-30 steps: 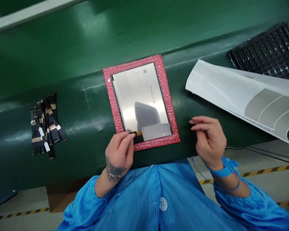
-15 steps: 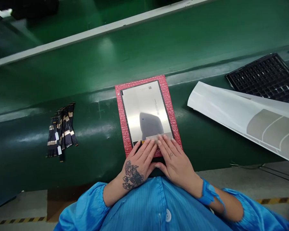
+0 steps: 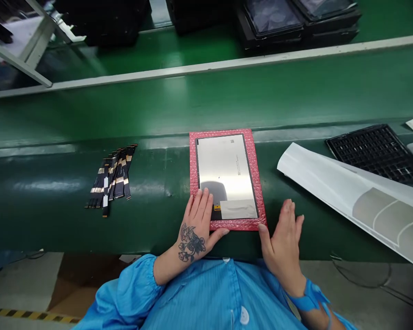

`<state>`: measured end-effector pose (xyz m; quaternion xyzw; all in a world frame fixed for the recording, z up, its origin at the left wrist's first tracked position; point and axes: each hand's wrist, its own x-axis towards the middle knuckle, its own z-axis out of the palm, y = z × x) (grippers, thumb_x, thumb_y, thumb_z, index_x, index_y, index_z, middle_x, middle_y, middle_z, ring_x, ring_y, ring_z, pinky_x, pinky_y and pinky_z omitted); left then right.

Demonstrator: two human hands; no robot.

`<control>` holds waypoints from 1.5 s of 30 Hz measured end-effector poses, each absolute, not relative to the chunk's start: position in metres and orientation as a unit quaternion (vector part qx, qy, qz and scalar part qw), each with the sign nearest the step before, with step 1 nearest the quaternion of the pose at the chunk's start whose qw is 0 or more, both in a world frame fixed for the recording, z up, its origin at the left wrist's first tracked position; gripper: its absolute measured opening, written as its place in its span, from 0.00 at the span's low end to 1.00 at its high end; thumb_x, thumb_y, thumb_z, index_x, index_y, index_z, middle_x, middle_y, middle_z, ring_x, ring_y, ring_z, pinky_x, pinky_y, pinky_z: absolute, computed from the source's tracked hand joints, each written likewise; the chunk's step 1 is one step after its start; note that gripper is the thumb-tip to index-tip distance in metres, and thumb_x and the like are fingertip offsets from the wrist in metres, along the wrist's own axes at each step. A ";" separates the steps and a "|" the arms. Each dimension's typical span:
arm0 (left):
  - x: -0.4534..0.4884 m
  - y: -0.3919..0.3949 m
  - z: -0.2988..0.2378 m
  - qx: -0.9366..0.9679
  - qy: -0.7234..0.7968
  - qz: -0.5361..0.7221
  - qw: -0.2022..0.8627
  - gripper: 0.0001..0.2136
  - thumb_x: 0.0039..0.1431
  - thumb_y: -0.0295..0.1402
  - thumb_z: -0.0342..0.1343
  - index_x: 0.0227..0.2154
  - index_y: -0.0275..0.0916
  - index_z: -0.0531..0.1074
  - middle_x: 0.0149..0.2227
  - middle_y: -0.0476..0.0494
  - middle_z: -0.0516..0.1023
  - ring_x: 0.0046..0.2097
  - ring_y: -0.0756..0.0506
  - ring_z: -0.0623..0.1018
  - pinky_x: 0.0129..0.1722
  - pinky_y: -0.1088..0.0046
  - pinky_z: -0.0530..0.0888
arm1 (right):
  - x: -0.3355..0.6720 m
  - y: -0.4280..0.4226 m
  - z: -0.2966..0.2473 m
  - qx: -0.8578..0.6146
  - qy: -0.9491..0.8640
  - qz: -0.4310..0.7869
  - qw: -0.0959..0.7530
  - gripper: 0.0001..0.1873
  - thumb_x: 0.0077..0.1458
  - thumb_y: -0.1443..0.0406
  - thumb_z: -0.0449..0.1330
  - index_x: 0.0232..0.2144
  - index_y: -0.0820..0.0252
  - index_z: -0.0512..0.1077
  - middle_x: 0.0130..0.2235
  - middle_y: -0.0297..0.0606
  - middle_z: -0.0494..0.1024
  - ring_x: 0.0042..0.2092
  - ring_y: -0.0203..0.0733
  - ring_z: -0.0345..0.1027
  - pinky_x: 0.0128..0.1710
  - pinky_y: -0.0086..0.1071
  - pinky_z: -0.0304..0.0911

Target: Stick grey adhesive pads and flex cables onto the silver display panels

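The flat screen panel (image 3: 223, 169) is lying just ahead of your hands, between them and a little further from you. Your left hand (image 3: 198, 224) is resting open, with its fingers stretching over the panel's near left corner and the pink bubble sheet (image 3: 256, 183) under it. Your right hand (image 3: 282, 243) is staying open too, holding nothing that shows. It is sitting off to the right of the panel, and its thumb is pointing at the sheet's near right corner; you can't tell if it is touching.

Half a second ago, both hands were lying side by side over the panel's near end. Now your right hand is sitting out to the right, your left hand is lying more to the left, and the pale strip (image 3: 238, 209) that they were covering is showing.

The panel is facing up with a shiny silver back, and a dark edge is running around it. Small print and a little square code are showing near its far right side. A grey shadow shape is falling across its near part. A small yellow bit (image 3: 217, 207) is peeking out beside the strip, next to your left fingers.
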<state>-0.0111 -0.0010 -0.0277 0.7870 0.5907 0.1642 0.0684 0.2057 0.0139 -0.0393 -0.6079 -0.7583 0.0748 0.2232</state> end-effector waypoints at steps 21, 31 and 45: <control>-0.008 -0.015 -0.036 0.742 0.644 0.163 0.085 0.47 0.57 0.61 0.45 0.66 0.25 0.45 0.66 0.23 0.54 0.69 0.32 0.50 0.64 0.47 0.53 | 0.206 0.022 -0.040 -0.533 -0.829 0.036 0.166 0.45 0.61 0.59 0.51 0.68 0.57 0.26 0.68 0.42 0.30 0.66 0.71 0.38 0.58 0.76 0.45; -0.141 -0.005 -0.001 0.601 0.752 0.270 -0.039 0.12 0.66 0.32 0.47 0.47 0.36 0.72 0.47 0.35 0.79 0.51 0.43 0.77 0.52 0.63 0.73 | 0.153 0.038 -0.034 -0.356 -0.918 0.052 0.166 0.46 0.58 0.53 0.50 0.68 0.54 0.29 0.62 0.49 0.64 0.58 0.68 0.63 0.49 0.71 0.61; -0.208 0.035 -0.005 0.409 0.901 0.133 0.061 0.04 0.55 0.28 0.58 0.31 0.38 0.68 0.37 0.39 0.75 0.42 0.41 0.76 0.44 0.67 0.70 | 0.158 0.043 -0.047 -0.350 -0.915 0.002 0.200 0.45 0.55 0.52 0.50 0.69 0.53 0.34 0.60 0.45 0.66 0.54 0.63 0.68 0.47 0.64 0.65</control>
